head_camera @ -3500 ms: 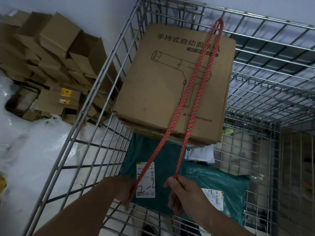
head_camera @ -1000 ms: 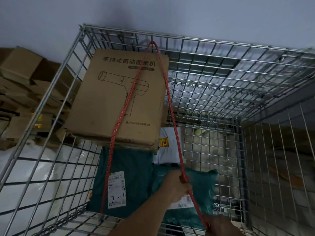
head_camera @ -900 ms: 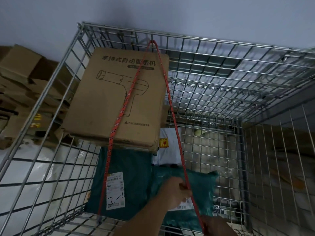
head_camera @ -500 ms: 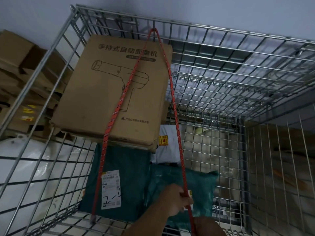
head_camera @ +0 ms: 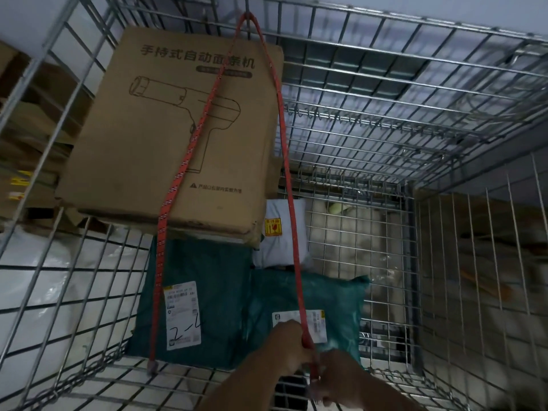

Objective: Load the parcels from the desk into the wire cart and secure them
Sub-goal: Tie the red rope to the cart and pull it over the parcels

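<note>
A red rope (head_camera: 280,120) loops over the far top rail of the wire cart (head_camera: 415,93). Its left strand crosses the big cardboard box (head_camera: 142,137) and ends at the cart's near rail. My left hand (head_camera: 286,348) pinches the right strand. Just below, my right hand (head_camera: 338,378) grips the same strand by the near rail. On the cart floor lie a dark green flat parcel (head_camera: 213,280) with a white label, a teal bag parcel (head_camera: 335,298) and a small white parcel (head_camera: 284,241) with a yellow sticker.
Stacked cardboard boxes (head_camera: 32,120) lie outside the cart on the left, above white plastic bags (head_camera: 38,280). A pale wall (head_camera: 385,10) stands behind the cart. The cart's right half shows bare wire floor.
My left hand has let go of the left strand, which now hangs to the near rail. Both hands have come together on the right strand and slid down toward the near rail.
</note>
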`<state>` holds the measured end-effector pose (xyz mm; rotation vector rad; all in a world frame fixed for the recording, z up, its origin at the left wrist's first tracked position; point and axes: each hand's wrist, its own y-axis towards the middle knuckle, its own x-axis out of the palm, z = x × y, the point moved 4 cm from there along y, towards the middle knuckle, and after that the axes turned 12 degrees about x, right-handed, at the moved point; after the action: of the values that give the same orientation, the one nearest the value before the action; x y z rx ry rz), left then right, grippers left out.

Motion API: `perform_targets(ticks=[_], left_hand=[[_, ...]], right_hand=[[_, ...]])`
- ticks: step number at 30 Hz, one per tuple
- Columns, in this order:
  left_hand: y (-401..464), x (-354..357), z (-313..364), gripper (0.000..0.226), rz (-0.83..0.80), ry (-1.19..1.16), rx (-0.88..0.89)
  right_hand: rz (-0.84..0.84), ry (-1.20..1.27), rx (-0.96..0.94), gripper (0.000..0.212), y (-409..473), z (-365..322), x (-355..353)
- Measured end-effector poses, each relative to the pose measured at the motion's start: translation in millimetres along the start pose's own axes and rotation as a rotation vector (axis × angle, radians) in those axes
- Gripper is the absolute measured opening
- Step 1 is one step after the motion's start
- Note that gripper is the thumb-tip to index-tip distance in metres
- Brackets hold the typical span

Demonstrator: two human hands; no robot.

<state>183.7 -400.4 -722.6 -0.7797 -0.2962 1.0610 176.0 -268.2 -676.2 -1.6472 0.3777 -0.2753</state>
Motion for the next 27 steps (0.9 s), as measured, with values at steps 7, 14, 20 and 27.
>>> perform_targets(ticks=[7, 14, 20, 27], left_hand=[[-7.6, 15.3, -1.4, 0.017, -0.155, 0.102, -0.007], [-10.5, 14.8, 7.5, 0.028, -0.210, 0.219, 0.008], [-9.1, 14.0, 7.0, 0.034, -0.205, 0.291, -0.012], [-8.9, 17.0, 4.7, 0.037, -0.167, 0.320, -0.034]], right_hand=[[-0.042, -0.090, -0.005, 0.043, 2.0, 6.6, -4.8], [-0.031, -0.106, 0.081, 0.039, 3.8, 16.7, -4.1], [-0.022, -0.060, 0.074, 0.033, 12.5, 20.5, 2.3], [0.137, -0.173, -0.037, 0.024, 17.5, 21.8, 3.7]])
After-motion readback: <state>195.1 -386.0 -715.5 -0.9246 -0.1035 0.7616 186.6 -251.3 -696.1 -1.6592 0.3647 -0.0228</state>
